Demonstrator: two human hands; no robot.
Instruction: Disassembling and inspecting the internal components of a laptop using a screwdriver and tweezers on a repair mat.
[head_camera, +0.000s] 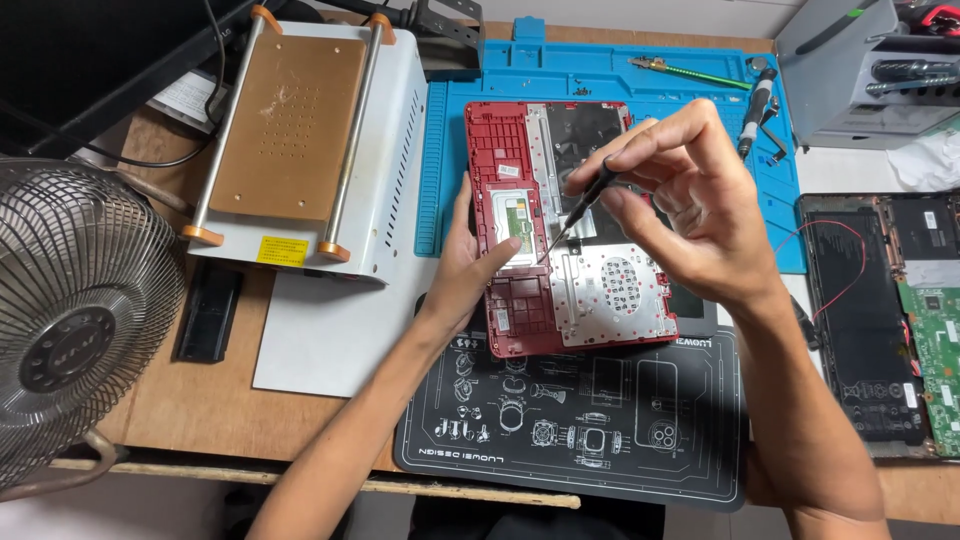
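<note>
A fan (75, 320) crowds the desk's (190, 400) left edge beside a white heating plate (300, 140). The left hand (475, 265) presses flat on the red laptop shell's (510, 300) left rim. The right hand's (690, 195) grip pinches a screwdriver (580, 210), tip on the shell; an opened laptop (900, 310) hems the right.

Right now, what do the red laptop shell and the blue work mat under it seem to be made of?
Red laptop shell: likely moulded plastic, matte, with ribbed lattice; a silvery perforated sheet, probably metal, covers part. Blue work mat: looks like soft silicone rubber, matte, with moulded compartments.
</note>
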